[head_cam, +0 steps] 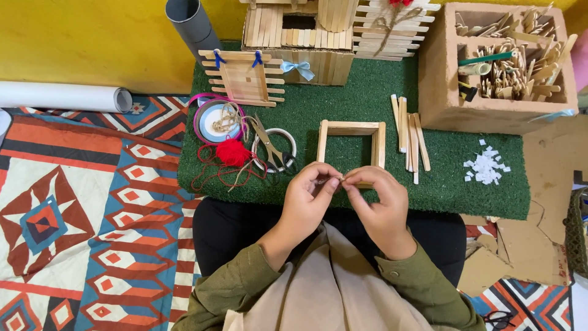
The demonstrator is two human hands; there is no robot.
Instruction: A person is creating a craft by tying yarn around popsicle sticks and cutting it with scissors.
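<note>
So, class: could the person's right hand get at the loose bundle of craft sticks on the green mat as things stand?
Probably yes: the right hand sits just below the craft sticks, with only bare green mat between; but its fingers already pinch something small together with the left hand.

matt wooden frame, rough green turf mat

One stick frame, one scissors, two tape rolls, one red pompom.
</note>
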